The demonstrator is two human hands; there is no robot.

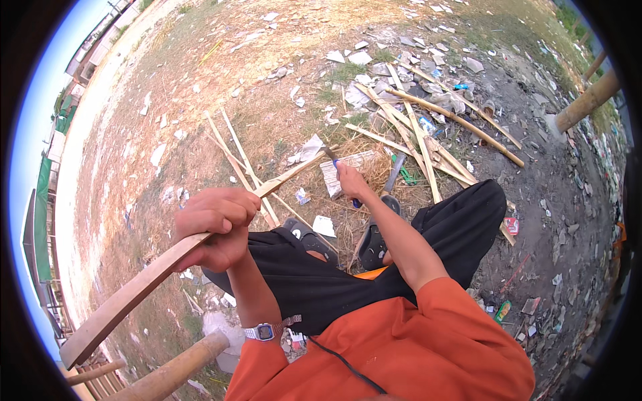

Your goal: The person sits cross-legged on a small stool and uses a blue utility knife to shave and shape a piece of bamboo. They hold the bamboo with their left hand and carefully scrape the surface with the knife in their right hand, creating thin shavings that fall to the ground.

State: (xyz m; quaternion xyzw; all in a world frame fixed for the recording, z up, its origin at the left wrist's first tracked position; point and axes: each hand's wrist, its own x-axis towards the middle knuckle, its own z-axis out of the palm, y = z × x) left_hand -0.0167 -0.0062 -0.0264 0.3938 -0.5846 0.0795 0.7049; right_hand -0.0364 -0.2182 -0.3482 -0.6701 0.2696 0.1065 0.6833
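My left hand (217, 224) is closed around a long split-bamboo strip (140, 284), which runs from the lower left up to the middle. Its far end lies just over a weathered, whitish wooden block (333, 182) on the ground. My right hand (352, 182) grips a blue-handled tool (336, 160) with a short dark metal end, which touches or nearly touches the strip's far tip. Whether it is a hammer or a blade I cannot tell. Beside my right forearm, a long flat blade (395, 172) lies near my right shoe (378, 230).
Several pale bamboo strips (420, 144) and a round bamboo stick (461, 123) lie crossed at the right. More strips (237, 150) lie beyond my left hand. Thick bamboo posts (588, 100) stand at the far right, and another pole (177, 367) is at lower left. Litter covers the ground.
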